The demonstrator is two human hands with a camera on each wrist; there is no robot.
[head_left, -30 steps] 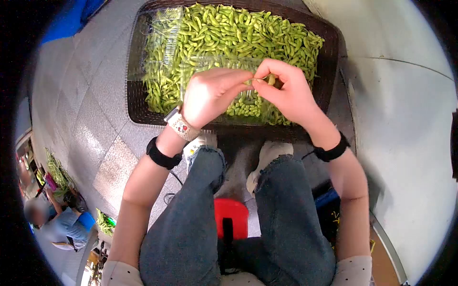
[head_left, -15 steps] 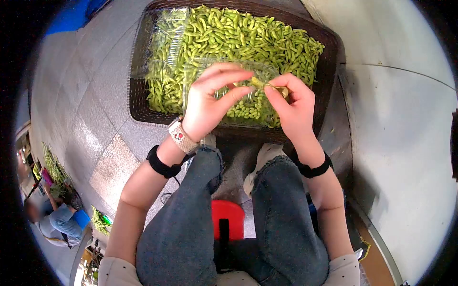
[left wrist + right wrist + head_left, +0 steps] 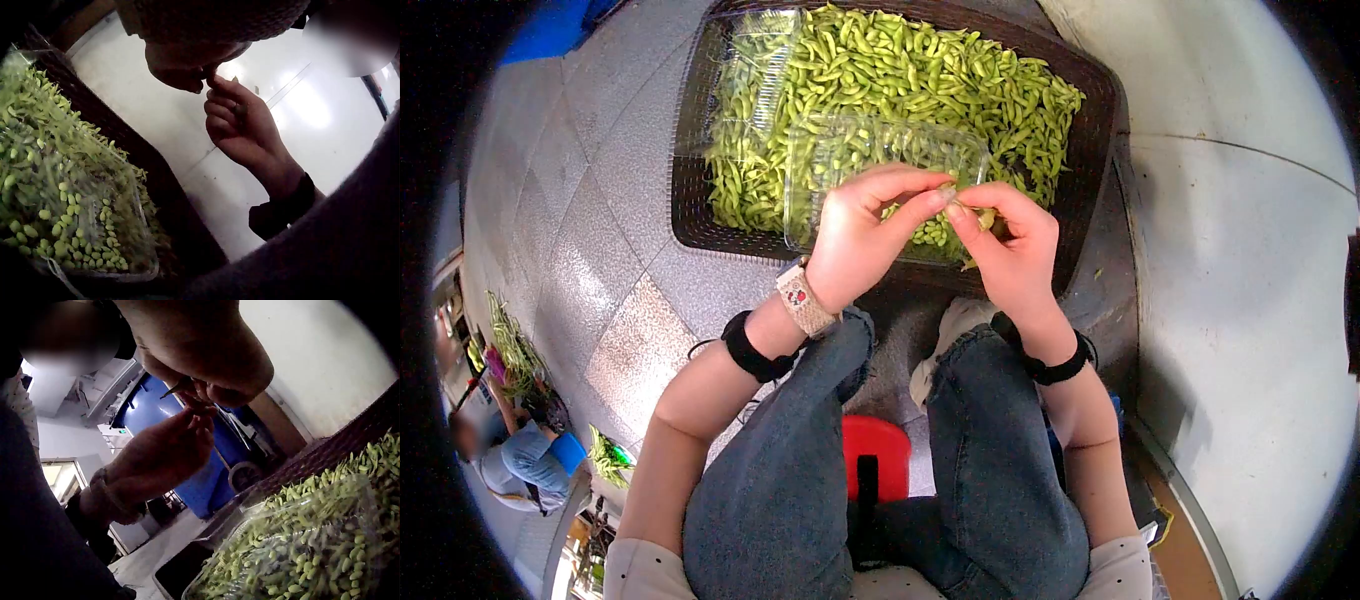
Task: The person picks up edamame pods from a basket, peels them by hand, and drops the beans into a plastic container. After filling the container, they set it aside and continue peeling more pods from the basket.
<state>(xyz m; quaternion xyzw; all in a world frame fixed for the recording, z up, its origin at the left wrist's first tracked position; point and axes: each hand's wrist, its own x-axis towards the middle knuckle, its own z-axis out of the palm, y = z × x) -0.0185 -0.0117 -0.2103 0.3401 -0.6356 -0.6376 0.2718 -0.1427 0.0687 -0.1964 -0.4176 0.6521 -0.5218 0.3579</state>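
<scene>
Over the near side of a wide dark basket, both hands meet fingertip to fingertip. My left hand pinches a green edamame pod between thumb and forefinger; the fingers cover most of it. My right hand pinches at the same pod from the other side, and another pod shows tucked inside its curled fingers. A pointed pod tip sticks out beside the right fingers in the right wrist view. Under the hands, a clear plastic box holds loose shelled beans.
Many unshelled pods fill the basket around the box. A second clear plastic piece lies at its far left. A red stool is between the knees, a pale wall on the right. Another person sits far left.
The left fingers, spread apart half a second ago, have come together at the pod. Both hands have moved a little toward the body, the left also to the right.
</scene>
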